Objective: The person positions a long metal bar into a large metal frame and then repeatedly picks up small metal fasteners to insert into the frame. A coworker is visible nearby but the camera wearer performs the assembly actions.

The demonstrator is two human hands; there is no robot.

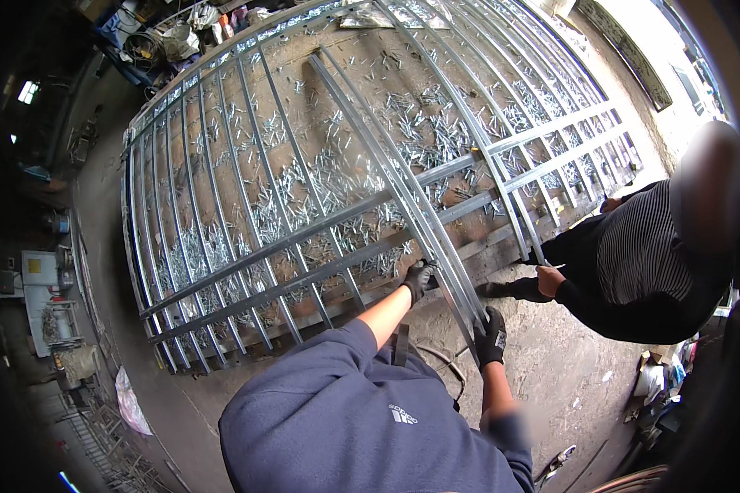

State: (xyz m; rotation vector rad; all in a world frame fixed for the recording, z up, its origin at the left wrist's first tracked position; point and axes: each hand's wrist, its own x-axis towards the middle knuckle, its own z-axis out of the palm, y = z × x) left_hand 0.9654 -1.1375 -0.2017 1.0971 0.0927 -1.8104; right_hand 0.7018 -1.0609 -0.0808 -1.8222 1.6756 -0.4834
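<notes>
My left hand point(419, 280), in a black glove, is closed against the left side of a pair of long silvery metal bars point(445, 260). My right hand point(491, 335), also gloved, wraps the right side of these bars nearer their close end. The bars lie side by side, slanting away across two metal cross rails point(321, 228), and their near ends stick out past the table edge toward my body. Parts of my fingers are hidden behind the bars. To the left, several thinner bars point(237, 146) cross the same rails in a spaced row.
A wide worktable point(304, 107) strewn with small shiny metal pieces carries the frame. At the right stands another person point(641, 246), one hand point(550, 281) near a bar's end. A dark cable point(456, 370) lies on the floor by my body. Bags and clutter point(177, 39) sit behind the table.
</notes>
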